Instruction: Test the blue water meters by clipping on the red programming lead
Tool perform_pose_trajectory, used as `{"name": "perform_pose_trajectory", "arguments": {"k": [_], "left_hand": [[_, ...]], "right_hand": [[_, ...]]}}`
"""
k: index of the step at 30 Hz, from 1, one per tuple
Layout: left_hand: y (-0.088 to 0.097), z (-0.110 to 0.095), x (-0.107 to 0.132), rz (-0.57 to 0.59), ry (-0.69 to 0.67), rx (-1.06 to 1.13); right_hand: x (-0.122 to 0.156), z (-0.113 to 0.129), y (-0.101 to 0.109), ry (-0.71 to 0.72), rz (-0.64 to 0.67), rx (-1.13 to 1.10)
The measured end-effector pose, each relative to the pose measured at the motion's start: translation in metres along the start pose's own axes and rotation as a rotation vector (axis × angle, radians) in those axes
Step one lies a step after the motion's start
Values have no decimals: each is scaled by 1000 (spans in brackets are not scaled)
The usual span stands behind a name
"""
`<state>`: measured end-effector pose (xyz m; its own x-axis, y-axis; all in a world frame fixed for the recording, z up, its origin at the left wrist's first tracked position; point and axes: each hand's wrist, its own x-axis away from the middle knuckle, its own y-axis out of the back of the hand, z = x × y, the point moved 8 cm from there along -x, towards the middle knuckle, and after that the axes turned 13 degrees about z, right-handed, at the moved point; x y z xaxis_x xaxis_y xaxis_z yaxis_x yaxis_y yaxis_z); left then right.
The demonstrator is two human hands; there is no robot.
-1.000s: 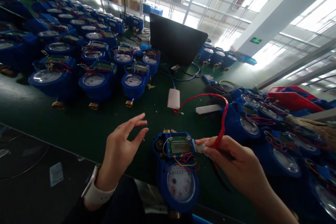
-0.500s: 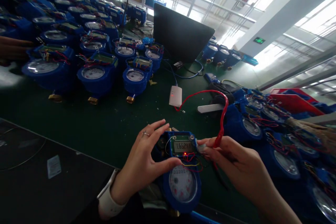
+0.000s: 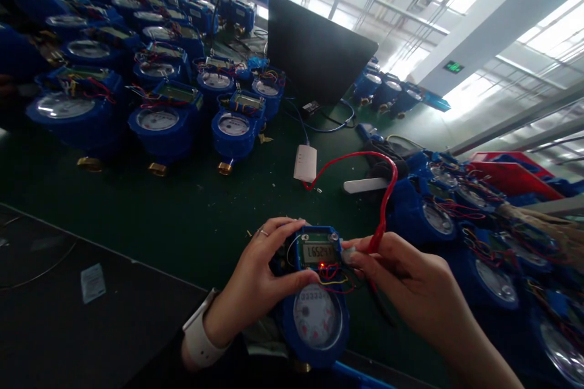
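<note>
A blue water meter (image 3: pixel 314 316) with a round dial and a lit small display (image 3: pixel 320 251) lies at the near edge of the green table (image 3: pixel 182 213). My left hand (image 3: pixel 255 282) grips its left side, thumb across the front and fingers over the top. My right hand (image 3: pixel 406 279) pinches a small white connector at the display's right edge. A red wire (image 3: pixel 385 194) loops up from that hand and back toward a white box (image 3: pixel 305 163). A small red light glows under the display.
Several blue meters stand in rows at the far left (image 3: pixel 157 124) and crowd the right side (image 3: pixel 456 225). An open black laptop (image 3: pixel 317 55) stands behind. A white stick-shaped device (image 3: pixel 365 185) lies near the wire. Red trays (image 3: pixel 511 173) sit far right.
My left hand came in from open air and closed on the meter's left side. The display now shows digits and a red light has come on. My right hand has stayed at the connector.
</note>
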<state>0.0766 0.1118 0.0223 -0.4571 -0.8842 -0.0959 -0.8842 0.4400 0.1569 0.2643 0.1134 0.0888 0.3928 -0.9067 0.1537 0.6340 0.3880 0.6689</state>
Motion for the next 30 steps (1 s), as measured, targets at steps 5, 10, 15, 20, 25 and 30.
{"name": "perform_pose_trajectory", "arguments": {"k": [5,10,15,20,25,30], "left_hand": [[-2,0,-1,-12,-31,6],[-1,0,-1,-27,-47,-1],[-1,-2,-2,-4,-29,3],[0,-2,-1,-21,-48,8],[0,-3,-2,-7,-33,3],[0,-4,-4,1,-22,15]], "right_hand": [[-5,5,1,-10,63,83],[-7,10,1,-13,83,133],[-8,12,1,2,73,154],[-9,13,0,14,67,152],[-7,13,0,18,68,151],[-8,11,-1,6,85,152]]}}
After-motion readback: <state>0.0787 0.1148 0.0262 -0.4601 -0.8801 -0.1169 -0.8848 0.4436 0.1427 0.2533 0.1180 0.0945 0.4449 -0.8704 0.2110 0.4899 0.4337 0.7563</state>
